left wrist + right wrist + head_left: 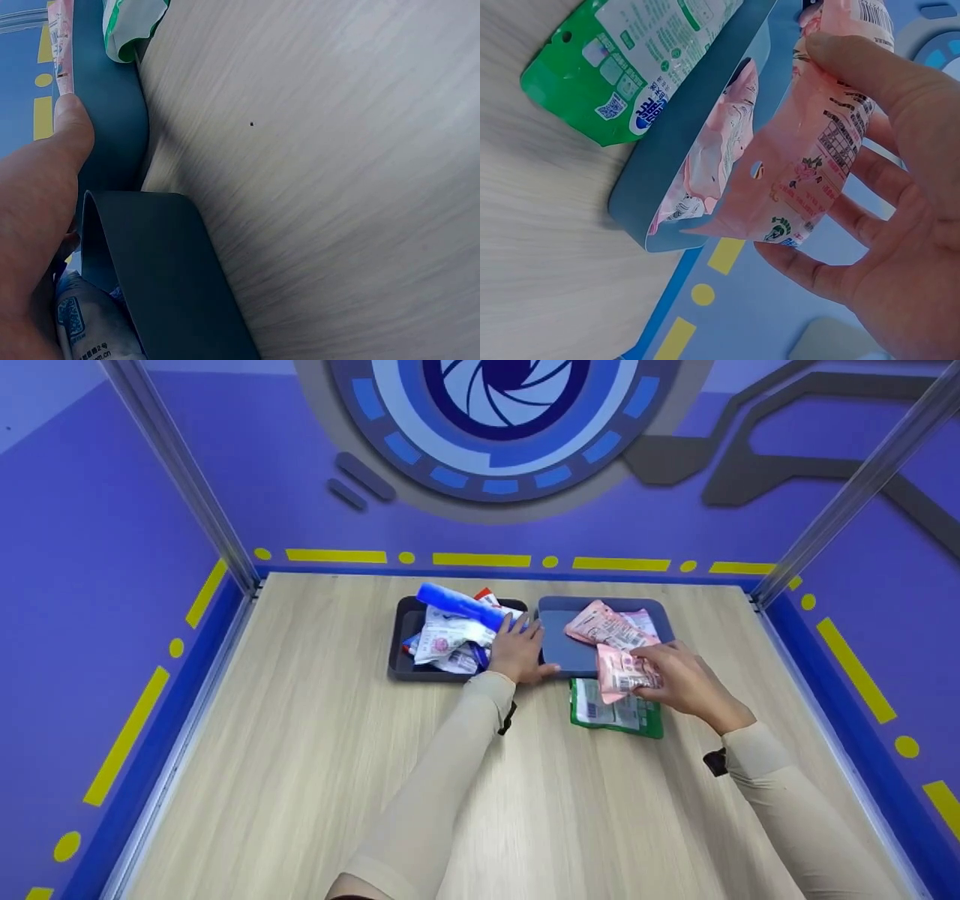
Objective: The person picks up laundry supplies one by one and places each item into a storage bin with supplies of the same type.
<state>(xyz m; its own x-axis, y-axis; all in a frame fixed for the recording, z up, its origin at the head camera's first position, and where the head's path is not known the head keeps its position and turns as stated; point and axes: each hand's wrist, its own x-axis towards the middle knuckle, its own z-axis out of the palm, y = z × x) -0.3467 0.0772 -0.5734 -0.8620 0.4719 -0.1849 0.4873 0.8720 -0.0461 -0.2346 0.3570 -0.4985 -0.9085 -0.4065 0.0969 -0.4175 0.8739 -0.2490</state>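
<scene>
In the head view my right hand (pixel 686 679) grips a pink printed packet (pixel 619 673) above the near right corner of the blue-grey tray (pixel 564 643). The right wrist view shows the thumb on one face of that pink packet (pixel 799 161) and the fingers behind it. Inside the tray lie another pink packet (pixel 604 622) and a paler pouch, partly covered. My left hand (pixel 519 651) rests with spread fingers over the right side of the dark tray (pixel 401 664), its thumb reaching toward the blue-grey one. Its fingers lie near the end of a blue tube (pixel 457 604).
White packets (pixel 446 641) fill the dark tray, with a red-tipped one behind the blue tube. A green and white pouch (pixel 619 716) lies on the wooden table (pixel 315 750), against the blue-grey tray's front. Purple panels (pixel 247 457) enclose the table's back and sides.
</scene>
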